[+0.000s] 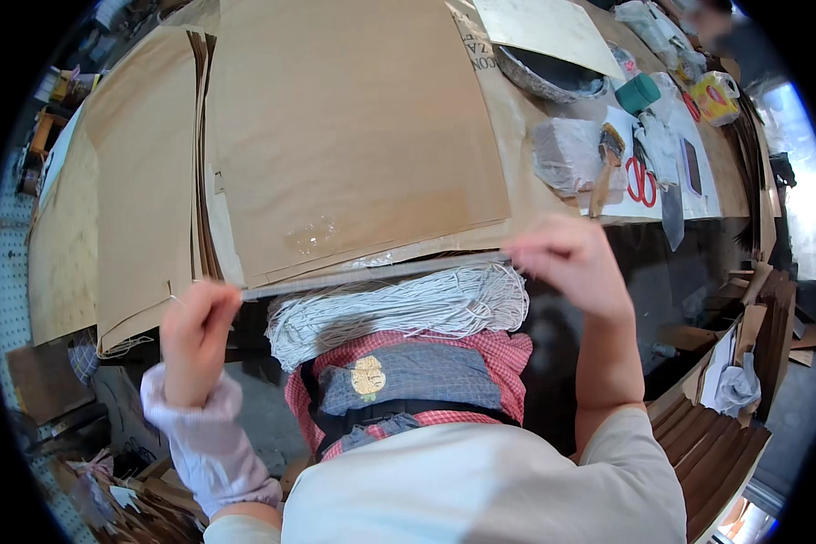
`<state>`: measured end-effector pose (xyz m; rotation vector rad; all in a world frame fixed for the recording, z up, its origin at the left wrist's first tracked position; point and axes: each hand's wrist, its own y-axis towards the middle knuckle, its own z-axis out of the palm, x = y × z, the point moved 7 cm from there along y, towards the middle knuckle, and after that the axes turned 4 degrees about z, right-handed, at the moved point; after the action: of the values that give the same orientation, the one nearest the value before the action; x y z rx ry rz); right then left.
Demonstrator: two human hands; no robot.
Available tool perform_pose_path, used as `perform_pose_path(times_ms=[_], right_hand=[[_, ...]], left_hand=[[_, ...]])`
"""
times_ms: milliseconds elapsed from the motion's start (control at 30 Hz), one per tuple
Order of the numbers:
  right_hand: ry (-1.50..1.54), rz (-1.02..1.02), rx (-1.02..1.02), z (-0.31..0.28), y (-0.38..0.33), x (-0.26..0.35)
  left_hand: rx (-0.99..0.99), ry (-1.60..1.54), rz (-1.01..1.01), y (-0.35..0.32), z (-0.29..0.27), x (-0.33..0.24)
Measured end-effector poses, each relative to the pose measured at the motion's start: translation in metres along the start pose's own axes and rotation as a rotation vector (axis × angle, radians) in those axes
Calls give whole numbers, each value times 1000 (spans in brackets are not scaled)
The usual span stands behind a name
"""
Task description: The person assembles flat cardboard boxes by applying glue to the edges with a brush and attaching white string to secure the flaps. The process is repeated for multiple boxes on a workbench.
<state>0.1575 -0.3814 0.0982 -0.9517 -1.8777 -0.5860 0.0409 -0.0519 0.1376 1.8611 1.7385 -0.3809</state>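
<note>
My left hand (198, 337) is closed in a pinch at the left, on one end of a pale cord (381, 277). The cord runs taut and blurred along the table's near edge to my right hand (569, 258), whose closed fingers pinch its other end. Just below it, a thick bundle of white cords (399, 308) lies across my lap, over a red checked apron (512, 358). Beyond the cord, a stack of large brown paper sheets (354, 136) covers the table's middle. A wet-looking, shiny patch shows near the stack's front edge.
More brown paper (145, 163) hangs over the table edge at left. On the right lie a brush (605, 172), red-handled scissors (641, 184), a knife (672, 218), a phone (692, 166) and a bowl (548, 77) under a board. Stacked brown paper (712, 453) stands at lower right.
</note>
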Motion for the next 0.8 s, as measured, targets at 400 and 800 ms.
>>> perform_pose_path(times_ms=[400,800], right_hand=[[-129,257,-141,-24,40,-62],[-236,162,-306,2,50,-127]], left_hand=[[-24,-87,-73,24,46,72],[-198,289,-24,14,84,93]])
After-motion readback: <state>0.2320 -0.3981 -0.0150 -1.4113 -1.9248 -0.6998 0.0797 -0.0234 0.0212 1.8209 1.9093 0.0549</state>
